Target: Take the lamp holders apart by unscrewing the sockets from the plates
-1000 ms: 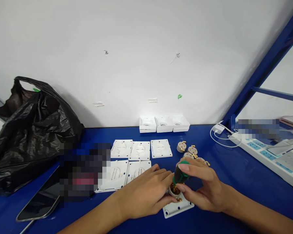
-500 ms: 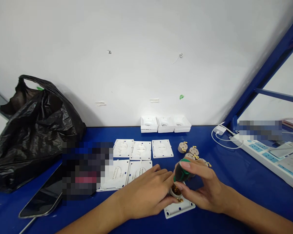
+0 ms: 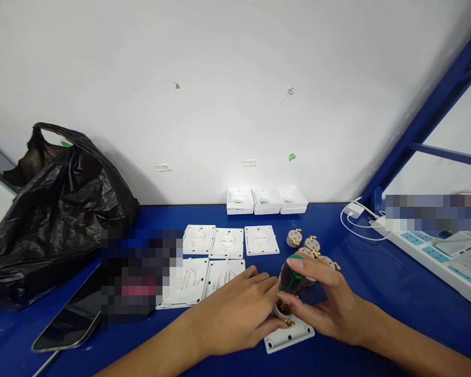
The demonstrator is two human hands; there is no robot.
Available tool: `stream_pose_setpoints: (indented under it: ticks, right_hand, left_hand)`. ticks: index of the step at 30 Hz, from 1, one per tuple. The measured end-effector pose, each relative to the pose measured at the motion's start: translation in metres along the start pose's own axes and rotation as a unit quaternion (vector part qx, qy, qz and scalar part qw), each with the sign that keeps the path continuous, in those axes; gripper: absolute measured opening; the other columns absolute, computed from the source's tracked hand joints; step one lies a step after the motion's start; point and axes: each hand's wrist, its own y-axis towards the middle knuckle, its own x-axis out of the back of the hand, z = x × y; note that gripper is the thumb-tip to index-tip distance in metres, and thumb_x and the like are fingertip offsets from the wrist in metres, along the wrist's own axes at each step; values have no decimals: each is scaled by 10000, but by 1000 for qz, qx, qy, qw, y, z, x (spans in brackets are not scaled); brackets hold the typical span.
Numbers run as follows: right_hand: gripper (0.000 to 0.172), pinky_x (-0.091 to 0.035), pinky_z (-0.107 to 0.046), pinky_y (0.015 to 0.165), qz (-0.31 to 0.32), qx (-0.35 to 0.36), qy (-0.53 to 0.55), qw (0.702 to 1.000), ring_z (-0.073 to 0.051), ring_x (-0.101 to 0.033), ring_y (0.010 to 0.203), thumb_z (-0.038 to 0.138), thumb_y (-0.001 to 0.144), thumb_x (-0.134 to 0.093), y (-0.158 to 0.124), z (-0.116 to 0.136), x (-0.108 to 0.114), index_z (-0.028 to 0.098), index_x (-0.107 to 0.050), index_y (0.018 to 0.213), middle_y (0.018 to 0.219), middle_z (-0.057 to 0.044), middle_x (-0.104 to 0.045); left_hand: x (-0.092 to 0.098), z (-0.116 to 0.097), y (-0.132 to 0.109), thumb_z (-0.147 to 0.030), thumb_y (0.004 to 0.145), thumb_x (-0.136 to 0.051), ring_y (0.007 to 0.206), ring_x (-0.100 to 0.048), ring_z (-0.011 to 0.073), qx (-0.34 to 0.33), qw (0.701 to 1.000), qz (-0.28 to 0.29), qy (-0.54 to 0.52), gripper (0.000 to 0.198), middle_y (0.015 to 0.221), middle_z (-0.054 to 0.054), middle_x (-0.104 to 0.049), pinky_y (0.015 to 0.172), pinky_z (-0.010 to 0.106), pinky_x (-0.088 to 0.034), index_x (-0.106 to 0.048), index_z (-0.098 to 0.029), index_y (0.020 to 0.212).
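My right hand [image 3: 332, 309] grips a short screwdriver [image 3: 291, 277] by its green and black handle, held upright between thumb and fingers. Below it is a round lamp socket [image 3: 283, 310] with brass parts inside. My left hand [image 3: 235, 317] is closed around the socket's left side, its thumb near a brass tab. The socket sits on a square white plate [image 3: 277, 343] with holes along its edge. The screwdriver's tip is hidden inside the socket. Just beyond my right hand lie several beige round sockets [image 3: 294, 238] with brass tabs.
Several white square plates [image 3: 261, 240] lie left of centre. Three white boxes [image 3: 267, 201] with round openings stand against the wall. A black plastic bag [image 3: 63, 220] and a phone [image 3: 68, 319] are at left. A white power strip [image 3: 432, 251] with cables lies at right.
The screwdriver handle stands slightly more upright, and my right fingers have shifted a little on it. My left hand keeps its place on the socket.
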Motion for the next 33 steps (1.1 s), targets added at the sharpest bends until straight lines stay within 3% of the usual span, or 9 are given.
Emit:
stream_pose_setpoints:
  ticks: [17,25,33]
  right_hand:
    - [686,-546,-307,547,12,-11,-7,1000,-194,-684,662,108,1015,-571,1,-1,1,288,-297,1618,800,25,-681]
    - [589,-537,-319,529,10,-7,-6,1000,-188,-683,659,163,1072,-516,1,-1,1,278,-301,1607,788,25,-660]
    - [531,-557,-319,593,37,-19,-29,999,-187,-700,680,220,1096,-488,1,-3,3,258,-301,1591,815,12,-682]
  left_hand:
    - [0,-1,-3,-359,1071,-610,1103,-704,296,-7,1000,-14,11,145,1157,92,-723,1061,507,-499,-618,-214,1069]
    - [-1,-3,-6,-359,1068,-625,1104,-713,297,-3,999,-29,18,142,1161,85,-728,1062,508,-503,-619,-217,1077]
    - [3,-8,-4,-326,1021,-722,1106,-721,320,21,999,2,36,182,1196,100,-736,1042,514,-512,-600,-192,1037]
